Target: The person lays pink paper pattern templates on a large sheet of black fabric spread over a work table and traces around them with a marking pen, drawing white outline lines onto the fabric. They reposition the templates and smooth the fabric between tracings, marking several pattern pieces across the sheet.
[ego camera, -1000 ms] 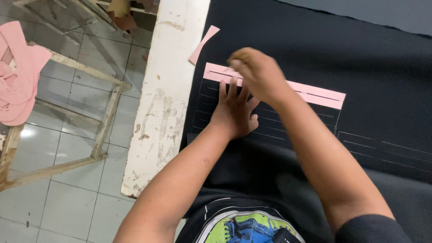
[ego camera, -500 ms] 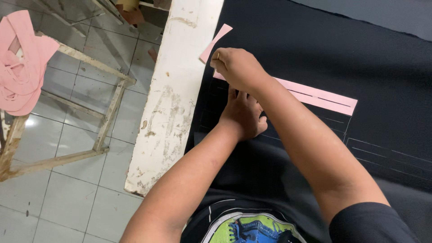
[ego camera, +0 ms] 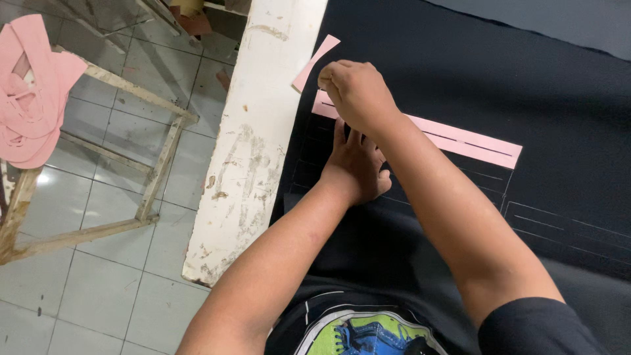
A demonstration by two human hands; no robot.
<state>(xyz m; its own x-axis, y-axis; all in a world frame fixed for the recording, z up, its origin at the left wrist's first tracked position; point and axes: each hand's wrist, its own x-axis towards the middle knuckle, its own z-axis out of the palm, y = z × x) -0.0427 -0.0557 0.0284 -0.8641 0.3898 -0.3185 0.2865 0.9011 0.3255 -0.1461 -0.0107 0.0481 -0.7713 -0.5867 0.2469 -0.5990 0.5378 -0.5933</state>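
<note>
A long pink paper strip (ego camera: 467, 141) with dark lines on it lies flat on black fabric (ego camera: 473, 59). My right hand (ego camera: 358, 92) is curled into a fist over the strip's left end; whatever is inside the fist is hidden. My left hand (ego camera: 355, 167) lies flat on the fabric just below the strip, fingers spread, its fingertips hidden under the right hand. Thin pale lines (ego camera: 565, 227) are marked on the fabric below the strip. A smaller pink paper piece (ego camera: 315, 60) lies at the fabric's left edge, just above the fist.
A worn white table edge (ego camera: 256, 144) runs along the left of the fabric. Beyond it is a tiled floor with a bare wooden frame (ego camera: 158, 164) and a pink cloth (ego camera: 33, 92) draped over it at far left.
My right hand has slid left along the pink strip, from near its middle to its left end. The left hand stays pressed flat below the strip.
</note>
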